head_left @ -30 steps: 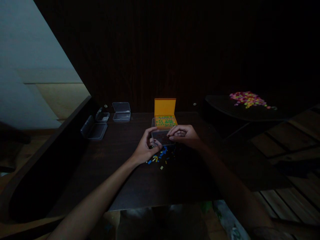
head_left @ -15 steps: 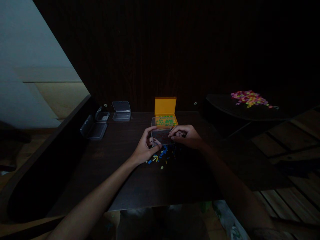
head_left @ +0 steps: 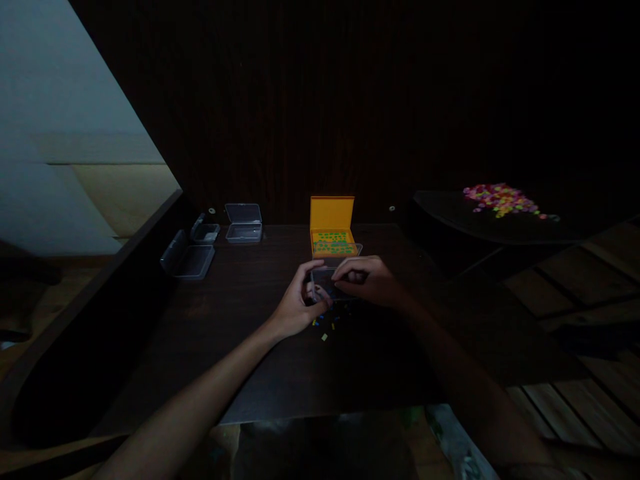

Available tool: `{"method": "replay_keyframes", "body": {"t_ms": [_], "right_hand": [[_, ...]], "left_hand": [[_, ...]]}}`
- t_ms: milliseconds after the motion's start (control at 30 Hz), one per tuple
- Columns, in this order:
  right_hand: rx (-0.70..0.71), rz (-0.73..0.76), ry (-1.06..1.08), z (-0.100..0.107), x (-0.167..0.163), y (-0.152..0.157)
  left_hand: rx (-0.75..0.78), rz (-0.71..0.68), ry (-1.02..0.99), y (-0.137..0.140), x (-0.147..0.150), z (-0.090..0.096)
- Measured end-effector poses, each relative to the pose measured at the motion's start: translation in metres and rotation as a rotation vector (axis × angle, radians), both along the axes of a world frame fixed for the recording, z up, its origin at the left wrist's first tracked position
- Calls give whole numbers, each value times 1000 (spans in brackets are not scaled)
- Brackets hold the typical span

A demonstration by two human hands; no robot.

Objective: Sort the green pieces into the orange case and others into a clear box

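My left hand [head_left: 299, 303] is wrapped round the left end of a clear plastic box [head_left: 327, 275], fingers behind it and thumb at the near side. Over the box's right part is my right hand [head_left: 369, 280], its fingertips pinched together. Whatever lies between those fingertips is too dark and small to make out. Small loose blue and yellow pieces [head_left: 319, 321] lie on the table just below the box, partly covered by it and my left hand. One pale flat piece [head_left: 324, 337] lies nearer to me.
A yellow case [head_left: 332, 212] with green spots inside stands with its lid up behind my hands. Lidded clear boxes [head_left: 243, 232] stand at the table's left. Colourful small pieces [head_left: 503, 201] are heaped on a dark surface at the right. The dark table [head_left: 250, 300] has a raised left side panel.
The clear box and both hands have shifted slightly right and toward me, now covering more of the loose pieces. My right fingers have moved further in over the box.
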State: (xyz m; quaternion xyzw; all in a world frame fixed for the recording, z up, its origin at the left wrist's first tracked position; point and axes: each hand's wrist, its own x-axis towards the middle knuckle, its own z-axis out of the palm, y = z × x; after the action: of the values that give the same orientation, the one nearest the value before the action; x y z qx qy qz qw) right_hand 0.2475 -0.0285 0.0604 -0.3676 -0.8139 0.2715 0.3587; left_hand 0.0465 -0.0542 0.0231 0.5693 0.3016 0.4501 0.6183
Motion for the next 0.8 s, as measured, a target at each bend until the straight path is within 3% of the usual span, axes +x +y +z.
{"method": "replay_keyframes", "body": {"t_ms": [367, 800], "right_hand": [[103, 112, -63, 3, -5, -5], [84, 81, -162, 2, -6, -6]], "left_hand": [[-18, 22, -11, -3, 4, -1], [-29, 20, 21, -6, 7, 0]]}}
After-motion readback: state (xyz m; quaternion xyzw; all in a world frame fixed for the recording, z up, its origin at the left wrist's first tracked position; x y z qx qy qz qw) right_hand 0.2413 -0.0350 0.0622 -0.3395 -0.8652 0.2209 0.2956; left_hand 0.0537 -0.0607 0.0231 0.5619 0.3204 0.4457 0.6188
